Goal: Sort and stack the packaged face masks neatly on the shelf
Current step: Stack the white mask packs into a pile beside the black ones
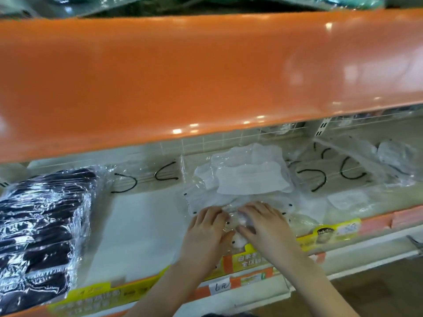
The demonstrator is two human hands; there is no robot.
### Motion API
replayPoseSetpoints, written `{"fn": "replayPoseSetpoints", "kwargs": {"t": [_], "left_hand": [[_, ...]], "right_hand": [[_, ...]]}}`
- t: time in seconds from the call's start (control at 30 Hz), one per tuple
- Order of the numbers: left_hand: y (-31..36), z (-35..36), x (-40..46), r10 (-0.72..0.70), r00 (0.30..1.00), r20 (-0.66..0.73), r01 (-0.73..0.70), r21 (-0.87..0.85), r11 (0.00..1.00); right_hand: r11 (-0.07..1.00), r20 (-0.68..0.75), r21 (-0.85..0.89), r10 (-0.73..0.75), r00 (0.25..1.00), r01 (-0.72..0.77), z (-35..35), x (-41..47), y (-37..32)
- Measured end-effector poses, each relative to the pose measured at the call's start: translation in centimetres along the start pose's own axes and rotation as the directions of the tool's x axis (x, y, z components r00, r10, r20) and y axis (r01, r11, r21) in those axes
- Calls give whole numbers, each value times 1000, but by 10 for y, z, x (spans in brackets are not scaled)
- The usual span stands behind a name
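Light, limp, slippery clear-plastic white mask packet (231, 216) at shelf (142, 225) front.
Left hand (206, 227) and right hand (263, 223) grips: fingers curled, pinching its 6 o'clock edge; better held flat by both sides.

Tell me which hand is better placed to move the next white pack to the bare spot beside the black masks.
Probably left. The left hand lies nearer the bare spot beside the black masks; the right hand is farther away.

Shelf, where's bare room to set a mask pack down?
Bare shelf floor lies between the black mask stack and the hands, left hand, right hand. Right of it, white mask packs crowd loosely.
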State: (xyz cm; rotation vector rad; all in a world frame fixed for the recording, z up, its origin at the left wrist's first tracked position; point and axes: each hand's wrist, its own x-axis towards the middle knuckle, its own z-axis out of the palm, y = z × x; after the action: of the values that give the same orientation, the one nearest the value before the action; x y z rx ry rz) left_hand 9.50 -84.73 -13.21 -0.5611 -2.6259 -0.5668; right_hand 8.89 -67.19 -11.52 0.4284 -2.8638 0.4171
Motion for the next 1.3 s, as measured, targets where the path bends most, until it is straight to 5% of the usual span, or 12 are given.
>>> {"fn": "replayPoseSetpoints", "kwargs": {"t": [0.37, 0.5, 0.7, 0.87, 1.0, 1.17, 1.3], "left_hand": [[2, -5, 2, -77, 997, 15, 76, 41, 996], [3, -12, 10, -217, 976, 2, 216, -128, 968], [19, -38, 20, -418, 905, -81, 327, -497, 804], [17, -49, 21, -580, 815, -15, 425, -664, 615], [6, -51, 16, -672, 741, -22, 461, -710, 532], [-6, -57, 9, -762, 647, -3, 498, -756, 426], [-17, -68, 1, -846, 532, 42, 474, -842, 257]], "right_hand": [[997, -164, 80, 26, 986, -13, -2, 14, 14], [987, -210, 151, -32, 977, 64, -22, 19, 18], [987, -373, 141, -17, 928, 75, -58, 30, 36], [984, -328, 181, 70, 942, -10, -73, 31, 52], [913, -249, 401, 188, 950, -75, -70, 32, 51], [996, -482, 77, -9, 876, 53, -49, 32, 33], [983, -467, 31, -147, 872, 183, -40, 29, 9]]}}
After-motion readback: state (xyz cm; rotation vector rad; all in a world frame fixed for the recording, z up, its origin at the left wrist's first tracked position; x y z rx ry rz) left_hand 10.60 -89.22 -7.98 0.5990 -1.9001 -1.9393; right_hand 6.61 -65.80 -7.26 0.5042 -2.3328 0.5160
